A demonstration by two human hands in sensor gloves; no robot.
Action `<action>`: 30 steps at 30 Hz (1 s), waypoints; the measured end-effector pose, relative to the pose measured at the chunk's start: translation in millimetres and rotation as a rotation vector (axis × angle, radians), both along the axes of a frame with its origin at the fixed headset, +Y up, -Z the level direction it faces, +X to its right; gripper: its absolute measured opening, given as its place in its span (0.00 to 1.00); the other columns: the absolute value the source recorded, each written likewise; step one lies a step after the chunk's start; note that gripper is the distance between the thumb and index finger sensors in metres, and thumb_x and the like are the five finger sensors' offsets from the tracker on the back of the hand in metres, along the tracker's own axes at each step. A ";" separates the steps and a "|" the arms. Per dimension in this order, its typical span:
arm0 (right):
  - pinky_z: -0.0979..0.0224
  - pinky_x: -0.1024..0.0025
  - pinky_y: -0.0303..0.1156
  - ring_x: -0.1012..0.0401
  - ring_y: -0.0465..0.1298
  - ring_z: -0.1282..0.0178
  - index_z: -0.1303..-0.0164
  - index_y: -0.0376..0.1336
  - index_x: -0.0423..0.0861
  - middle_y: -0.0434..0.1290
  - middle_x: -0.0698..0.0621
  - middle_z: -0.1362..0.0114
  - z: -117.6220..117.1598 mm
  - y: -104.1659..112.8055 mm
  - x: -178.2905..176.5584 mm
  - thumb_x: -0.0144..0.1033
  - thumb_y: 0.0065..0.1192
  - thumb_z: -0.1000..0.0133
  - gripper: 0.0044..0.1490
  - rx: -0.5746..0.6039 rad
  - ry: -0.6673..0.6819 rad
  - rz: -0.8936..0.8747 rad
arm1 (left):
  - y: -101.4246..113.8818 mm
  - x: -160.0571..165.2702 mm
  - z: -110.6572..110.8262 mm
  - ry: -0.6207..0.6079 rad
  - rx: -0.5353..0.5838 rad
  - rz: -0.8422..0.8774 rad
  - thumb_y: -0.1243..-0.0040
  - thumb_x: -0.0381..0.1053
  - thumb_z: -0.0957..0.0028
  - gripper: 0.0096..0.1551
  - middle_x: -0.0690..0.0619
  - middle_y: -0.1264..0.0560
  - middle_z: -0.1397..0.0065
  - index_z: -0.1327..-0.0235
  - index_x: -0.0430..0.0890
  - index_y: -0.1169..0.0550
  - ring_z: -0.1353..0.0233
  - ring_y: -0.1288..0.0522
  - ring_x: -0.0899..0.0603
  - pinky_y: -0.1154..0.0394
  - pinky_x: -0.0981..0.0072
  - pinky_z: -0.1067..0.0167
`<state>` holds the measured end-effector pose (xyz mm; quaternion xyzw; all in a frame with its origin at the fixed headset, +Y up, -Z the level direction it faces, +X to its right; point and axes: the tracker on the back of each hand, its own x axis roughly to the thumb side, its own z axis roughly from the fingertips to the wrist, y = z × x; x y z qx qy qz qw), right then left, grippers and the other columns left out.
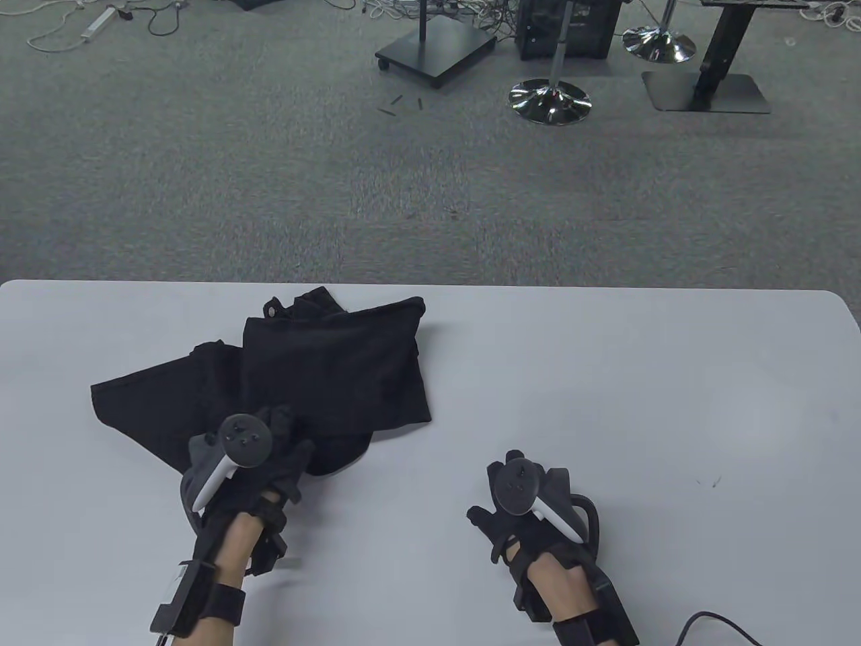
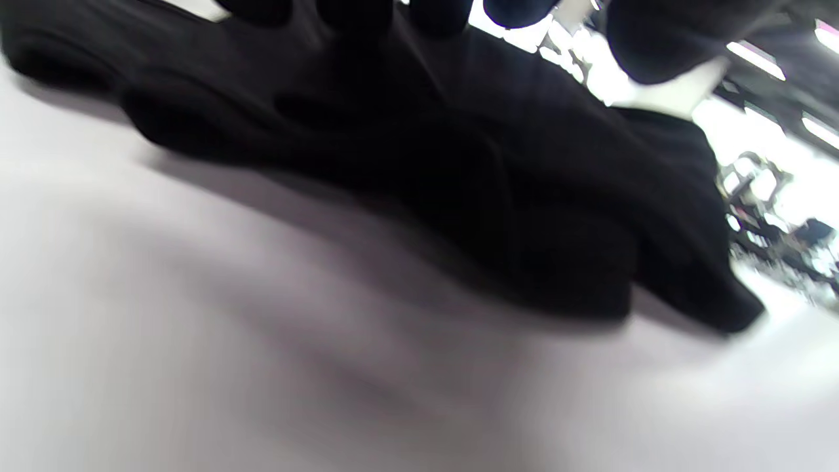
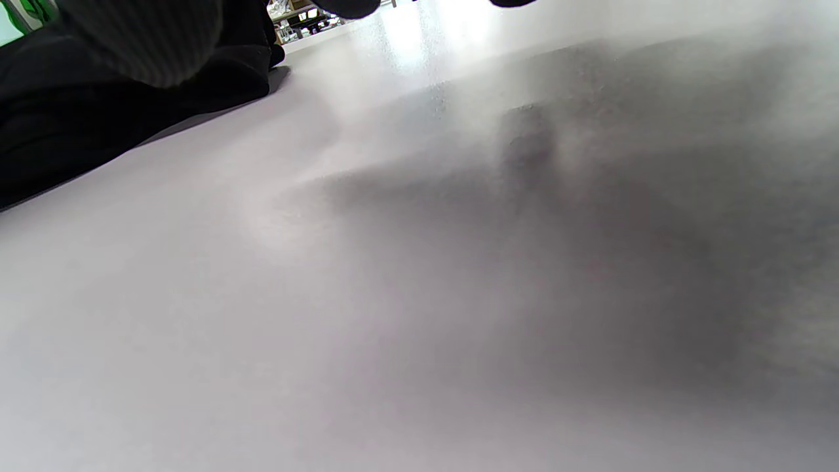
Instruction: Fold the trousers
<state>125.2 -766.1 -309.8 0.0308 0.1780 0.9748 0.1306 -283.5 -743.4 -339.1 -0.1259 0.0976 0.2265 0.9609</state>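
Note:
The black trousers (image 1: pixel 336 370) lie crumpled and partly folded on the left half of the white table (image 1: pixel 639 377). My left hand (image 1: pixel 279 437) is at their near edge, with the fingers stretched forward and resting on the cloth. In the left wrist view the fingertips (image 2: pixel 367 10) hang over the dark fabric (image 2: pixel 524 196), and the thumb (image 2: pixel 655 39) stands apart to the right. My right hand (image 1: pixel 518 484) lies low over the bare table right of the trousers and holds nothing. The right wrist view shows its thumb (image 3: pixel 151 39) and a trouser edge (image 3: pixel 65 124) at far left.
The table's far edge (image 1: pixel 430 286) runs just behind the trousers, with grey carpet beyond. Stands and chair bases (image 1: pixel 550 101) are on the floor far back. A cable (image 1: pixel 713 622) lies at the near right corner. Bare tabletop (image 3: pixel 459 262) spreads around the right hand.

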 end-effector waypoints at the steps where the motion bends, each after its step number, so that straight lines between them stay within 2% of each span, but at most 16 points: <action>1: 0.19 0.35 0.41 0.44 0.44 0.13 0.21 0.42 0.56 0.36 0.50 0.13 -0.4 -0.2 0.1 0.67 0.51 0.47 0.49 -0.002 0.000 -0.002 | -1.1 -10.2 -1.1 0.038 -0.003 -0.004 0.52 0.75 0.40 0.47 0.64 0.58 0.10 0.14 0.64 0.55 0.08 0.58 0.41 0.53 0.36 0.17; 5: 0.19 0.35 0.42 0.43 0.44 0.13 0.21 0.42 0.56 0.37 0.50 0.13 -1.3 -1.0 -0.9 0.67 0.51 0.47 0.49 -0.009 0.003 -0.004 | -14.6 -37.7 -7.3 0.161 -0.090 0.050 0.53 0.76 0.40 0.52 0.62 0.66 0.11 0.15 0.62 0.62 0.09 0.65 0.42 0.58 0.35 0.17; 10: 0.19 0.35 0.42 0.43 0.45 0.13 0.21 0.42 0.56 0.37 0.50 0.13 -1.6 -1.4 -1.3 0.67 0.51 0.47 0.49 -0.019 0.005 -0.004 | -30.9 -46.4 -18.0 0.245 -0.163 0.156 0.53 0.77 0.39 0.53 0.60 0.65 0.11 0.14 0.59 0.62 0.09 0.64 0.41 0.59 0.36 0.18; 12: 0.19 0.35 0.42 0.43 0.45 0.13 0.21 0.42 0.56 0.37 0.50 0.13 -1.6 -0.8 -0.8 0.67 0.51 0.47 0.49 -0.020 0.004 -0.006 | -32.3 -45.3 -21.8 0.253 -0.174 0.135 0.54 0.78 0.39 0.52 0.59 0.64 0.11 0.14 0.59 0.60 0.09 0.64 0.41 0.59 0.36 0.18; 15: 0.19 0.35 0.43 0.43 0.45 0.13 0.21 0.43 0.55 0.37 0.50 0.13 -2.2 -0.3 -0.4 0.67 0.52 0.47 0.49 -0.019 0.004 -0.012 | -32.6 -41.0 -26.2 0.247 -0.186 0.136 0.52 0.77 0.39 0.49 0.58 0.63 0.11 0.12 0.58 0.51 0.10 0.63 0.39 0.60 0.36 0.18; 21: 0.19 0.35 0.45 0.43 0.48 0.13 0.21 0.43 0.55 0.38 0.50 0.13 -2.5 -3.4 -2.7 0.67 0.51 0.47 0.49 -0.035 0.014 -0.003 | -26.4 -33.6 -27.3 0.273 -0.062 0.216 0.46 0.70 0.36 0.39 0.59 0.55 0.11 0.18 0.54 0.39 0.11 0.61 0.38 0.59 0.37 0.18; 24: 0.19 0.35 0.46 0.43 0.49 0.14 0.21 0.44 0.55 0.39 0.49 0.13 -2.6 -4.1 -3.0 0.67 0.51 0.47 0.49 -0.041 0.016 -0.002 | -17.6 -28.6 -28.0 0.259 0.006 0.164 0.43 0.65 0.36 0.31 0.59 0.49 0.12 0.24 0.54 0.33 0.11 0.59 0.39 0.58 0.37 0.18; 26: 0.19 0.35 0.46 0.43 0.50 0.14 0.21 0.44 0.55 0.40 0.49 0.13 -2.6 -4.0 -2.7 0.67 0.51 0.47 0.48 -0.042 0.015 -0.005 | -9.3 -24.8 -28.5 0.236 0.048 0.152 0.44 0.60 0.35 0.25 0.60 0.46 0.13 0.28 0.53 0.30 0.11 0.56 0.40 0.55 0.38 0.17; 30: 0.20 0.35 0.47 0.43 0.50 0.14 0.21 0.44 0.55 0.40 0.49 0.13 -3.8 -2.4 0.2 0.66 0.52 0.47 0.48 -0.034 0.005 -0.031 | 22.5 -8.9 -26.0 0.134 0.220 0.177 0.44 0.58 0.36 0.25 0.59 0.44 0.14 0.30 0.51 0.29 0.11 0.51 0.42 0.51 0.40 0.17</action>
